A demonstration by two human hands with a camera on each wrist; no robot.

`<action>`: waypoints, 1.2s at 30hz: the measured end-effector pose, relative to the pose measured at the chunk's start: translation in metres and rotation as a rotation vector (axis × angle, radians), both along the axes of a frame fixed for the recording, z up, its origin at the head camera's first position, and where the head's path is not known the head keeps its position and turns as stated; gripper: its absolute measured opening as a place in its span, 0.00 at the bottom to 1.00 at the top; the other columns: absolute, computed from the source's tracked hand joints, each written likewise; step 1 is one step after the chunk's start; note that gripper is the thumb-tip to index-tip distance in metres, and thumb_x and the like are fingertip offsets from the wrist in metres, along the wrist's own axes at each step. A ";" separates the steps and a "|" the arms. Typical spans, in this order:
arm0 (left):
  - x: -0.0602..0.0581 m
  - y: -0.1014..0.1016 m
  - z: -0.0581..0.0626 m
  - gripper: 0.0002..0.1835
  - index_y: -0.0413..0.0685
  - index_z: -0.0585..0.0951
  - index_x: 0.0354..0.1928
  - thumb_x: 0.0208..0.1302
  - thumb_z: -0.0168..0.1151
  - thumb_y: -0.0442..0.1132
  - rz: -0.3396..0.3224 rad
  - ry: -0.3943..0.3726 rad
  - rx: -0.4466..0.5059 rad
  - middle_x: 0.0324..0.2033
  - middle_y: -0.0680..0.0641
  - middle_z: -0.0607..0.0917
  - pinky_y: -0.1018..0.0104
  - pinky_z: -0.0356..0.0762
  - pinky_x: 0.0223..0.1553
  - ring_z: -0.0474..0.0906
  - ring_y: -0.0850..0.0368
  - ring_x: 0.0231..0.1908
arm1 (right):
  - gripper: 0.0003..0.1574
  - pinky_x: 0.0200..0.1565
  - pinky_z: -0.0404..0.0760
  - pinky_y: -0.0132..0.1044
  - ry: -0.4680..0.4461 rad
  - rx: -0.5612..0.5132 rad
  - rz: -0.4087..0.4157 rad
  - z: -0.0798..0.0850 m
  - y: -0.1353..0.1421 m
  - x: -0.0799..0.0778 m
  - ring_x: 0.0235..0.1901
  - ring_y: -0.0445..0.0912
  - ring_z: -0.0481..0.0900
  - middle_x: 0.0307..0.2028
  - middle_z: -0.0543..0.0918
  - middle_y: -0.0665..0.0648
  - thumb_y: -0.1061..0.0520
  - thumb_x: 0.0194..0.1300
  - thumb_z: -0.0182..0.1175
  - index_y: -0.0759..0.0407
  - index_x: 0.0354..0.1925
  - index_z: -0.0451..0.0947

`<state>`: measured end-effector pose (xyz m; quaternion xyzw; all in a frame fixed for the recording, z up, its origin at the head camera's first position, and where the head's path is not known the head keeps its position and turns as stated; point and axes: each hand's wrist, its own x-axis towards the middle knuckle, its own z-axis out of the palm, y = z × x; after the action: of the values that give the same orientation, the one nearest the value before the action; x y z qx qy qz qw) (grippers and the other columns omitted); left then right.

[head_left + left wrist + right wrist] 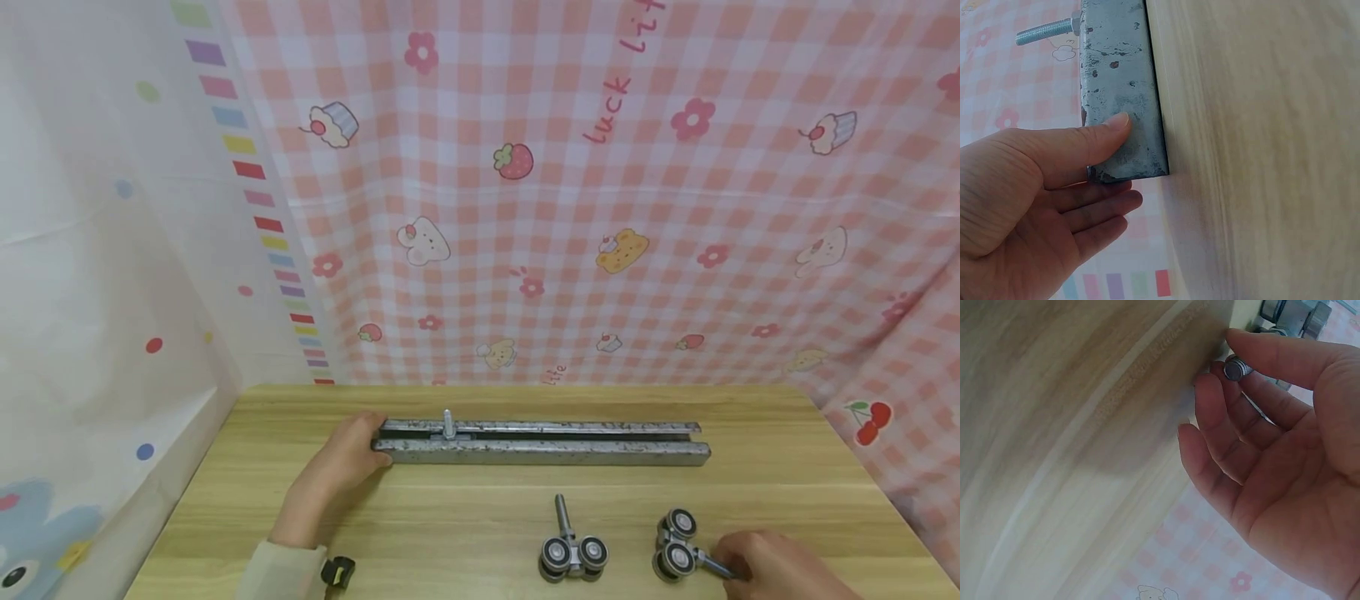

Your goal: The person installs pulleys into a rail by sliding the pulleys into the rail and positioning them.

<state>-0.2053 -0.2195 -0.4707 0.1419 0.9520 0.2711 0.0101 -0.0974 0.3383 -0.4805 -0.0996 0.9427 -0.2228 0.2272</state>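
Note:
A grey, scuffed metal channel rail lies lengthwise across the table, its slot facing up. My left hand grips its left end, the thumb on the near side wall and the other fingers partly hidden around the end. A threaded bolt stands up out of the slot near that end. At the front right, my right hand pinches the bolt shank of a roller trolley, with thumb and forefinger at the threaded end. The trolley's wheels point left, away from the hand.
A second roller trolley lies on the wooden table left of the held one, its bolt pointing to the rail. Behind the table hangs a pink checked cloth. A black wrist device sits by the left sleeve.

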 end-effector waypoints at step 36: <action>0.001 0.000 0.000 0.27 0.27 0.80 0.59 0.57 0.76 0.27 0.023 -0.027 0.014 0.56 0.31 0.83 0.40 0.77 0.61 0.79 0.34 0.59 | 0.11 0.29 0.72 0.30 0.202 -0.042 0.112 0.032 0.001 0.001 0.28 0.32 0.70 0.29 0.79 0.37 0.65 0.63 0.70 0.47 0.35 0.84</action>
<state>-0.2047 -0.2196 -0.4702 0.1274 0.9514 0.2798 0.0187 -0.0962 0.3396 -0.4482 -0.1787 0.9490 -0.2181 0.1411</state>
